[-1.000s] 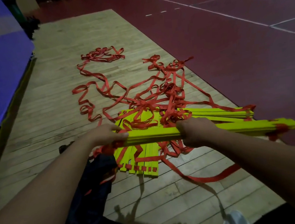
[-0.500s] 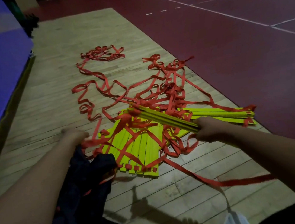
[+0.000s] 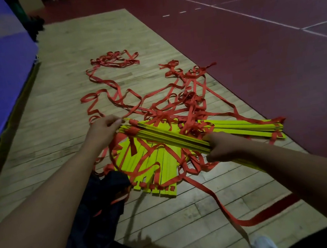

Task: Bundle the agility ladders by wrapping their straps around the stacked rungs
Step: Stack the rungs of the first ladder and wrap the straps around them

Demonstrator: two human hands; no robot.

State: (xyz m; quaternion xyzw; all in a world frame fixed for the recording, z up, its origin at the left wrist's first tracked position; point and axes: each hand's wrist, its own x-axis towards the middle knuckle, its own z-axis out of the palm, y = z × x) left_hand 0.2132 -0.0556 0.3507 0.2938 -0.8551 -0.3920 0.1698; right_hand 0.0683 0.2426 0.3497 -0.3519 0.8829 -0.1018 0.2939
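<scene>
Left hand (image 3: 104, 129), right hand (image 3: 225, 147) hold one rung stack (image 3: 170, 138).

Stack of rungs (image 3: 170, 137): level a second ago, 9 to 3 o'clock. Now slanted, near end in the right hand (image 3: 222, 147), far end toward 10 o'clock.
Left hand (image 3: 102, 130): held the stack's left end, then let go and drew off to 8 o'clock. Now back at the far end, pinching a strap (image 3: 134, 110) there.
Trailing strap (image 3: 223, 206): tail drawn farther out toward 4 o'clock.
</scene>
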